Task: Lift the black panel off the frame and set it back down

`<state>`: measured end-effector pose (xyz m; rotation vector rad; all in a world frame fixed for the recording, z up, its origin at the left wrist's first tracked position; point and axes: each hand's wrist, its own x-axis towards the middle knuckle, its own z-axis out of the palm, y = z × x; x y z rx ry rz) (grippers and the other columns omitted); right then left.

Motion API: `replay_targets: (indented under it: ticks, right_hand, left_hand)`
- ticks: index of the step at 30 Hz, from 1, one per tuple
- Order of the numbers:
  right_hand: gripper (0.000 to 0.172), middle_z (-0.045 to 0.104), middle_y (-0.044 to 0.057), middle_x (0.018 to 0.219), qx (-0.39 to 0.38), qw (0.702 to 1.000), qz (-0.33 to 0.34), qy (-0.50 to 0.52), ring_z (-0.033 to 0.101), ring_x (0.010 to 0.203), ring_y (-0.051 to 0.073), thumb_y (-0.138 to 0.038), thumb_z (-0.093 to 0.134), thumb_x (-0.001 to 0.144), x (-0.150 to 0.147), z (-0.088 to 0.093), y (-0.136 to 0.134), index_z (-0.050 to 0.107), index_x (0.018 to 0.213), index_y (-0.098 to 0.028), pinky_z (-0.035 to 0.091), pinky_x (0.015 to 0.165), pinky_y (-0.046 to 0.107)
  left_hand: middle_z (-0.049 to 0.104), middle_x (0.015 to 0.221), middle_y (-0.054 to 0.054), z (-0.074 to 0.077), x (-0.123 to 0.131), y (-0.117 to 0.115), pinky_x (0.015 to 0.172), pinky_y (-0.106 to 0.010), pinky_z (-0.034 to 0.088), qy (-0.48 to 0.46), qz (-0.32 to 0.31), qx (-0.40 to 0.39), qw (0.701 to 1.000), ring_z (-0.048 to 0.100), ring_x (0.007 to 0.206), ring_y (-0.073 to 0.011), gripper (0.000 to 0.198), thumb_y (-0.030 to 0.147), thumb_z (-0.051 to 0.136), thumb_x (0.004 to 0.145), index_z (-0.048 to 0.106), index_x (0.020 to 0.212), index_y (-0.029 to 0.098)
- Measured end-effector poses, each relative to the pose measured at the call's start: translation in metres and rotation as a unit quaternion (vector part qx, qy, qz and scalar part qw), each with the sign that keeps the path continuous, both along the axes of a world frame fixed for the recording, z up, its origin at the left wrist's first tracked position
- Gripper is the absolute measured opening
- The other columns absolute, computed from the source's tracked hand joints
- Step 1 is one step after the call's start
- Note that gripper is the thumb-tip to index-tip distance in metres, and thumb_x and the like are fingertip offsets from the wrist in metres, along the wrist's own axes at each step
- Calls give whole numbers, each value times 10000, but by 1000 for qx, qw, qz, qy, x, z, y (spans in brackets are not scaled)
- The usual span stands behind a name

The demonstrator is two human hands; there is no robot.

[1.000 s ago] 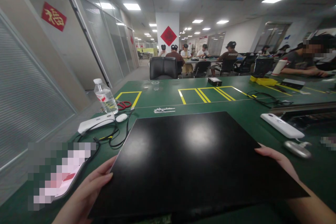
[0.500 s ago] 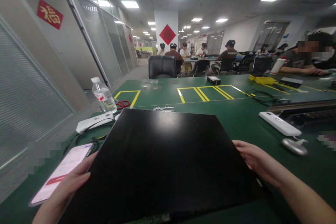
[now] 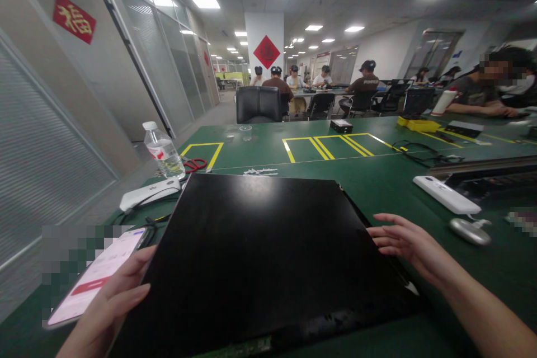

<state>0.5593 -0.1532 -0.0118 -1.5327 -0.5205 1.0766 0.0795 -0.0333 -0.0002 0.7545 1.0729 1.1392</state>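
Observation:
A large black LCD panel [image 3: 251, 257] lies face up before me, with a strip of green circuit board [image 3: 239, 348] along its near edge. My left hand [image 3: 113, 296] grips its left edge, thumb over the face and fingertips partly hidden beneath. Beside the panel's right edge is my right hand [image 3: 405, 246], fingers spread and holding nothing; whether the fingertips touch the edge I cannot tell. A darker layer shows under the panel along its right side. Just left of my left hand is a phone [image 3: 100, 274] with a lit pink screen.
On the green table [image 3: 344, 168] stand a water bottle [image 3: 163, 151], red-handled scissors [image 3: 195, 165] and a white device [image 3: 149, 194] with cables. To the right lie a white power bank [image 3: 445, 196] and a silver mouse [image 3: 470, 231]. A person [image 3: 478, 89] sits at the far right.
My right hand has loosened from the panel's right edge and its fingers have spread. The panel has shifted slightly left, showing more of the layer under its right side. My left hand keeps its grip.

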Motion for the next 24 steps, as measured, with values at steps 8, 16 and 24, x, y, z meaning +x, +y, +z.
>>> replay_targets:
  ticks: [8,16,24]
  right_hand:
    - [391,772,108,968,-15,998,15,-56,725,855,259,-371,714,698,-4,3,1,582,1042,-239,540,655,336]
    - [264,758,87,1043,3,997,34,-73,674,999,269,-431,699,717,0,2,2,578,856,-243,484,695,310]
    - [232,747,70,985,8,992,26,-121,589,813,202,-385,713,696,1,0,2,639,847,-226,385,575,286]
  left_hand:
    - [788,775,15,10,5,-1,585,-318,509,90,-20,50,995,658,681,-274,497,327,913,364,732,826,293]
    - [777,761,39,12,10,-8,560,-293,528,71,-20,56,996,664,623,-230,474,326,914,416,720,848,296]
    - [791,790,34,14,22,-18,567,-298,561,84,-28,64,994,699,666,-250,444,315,904,446,719,849,290]
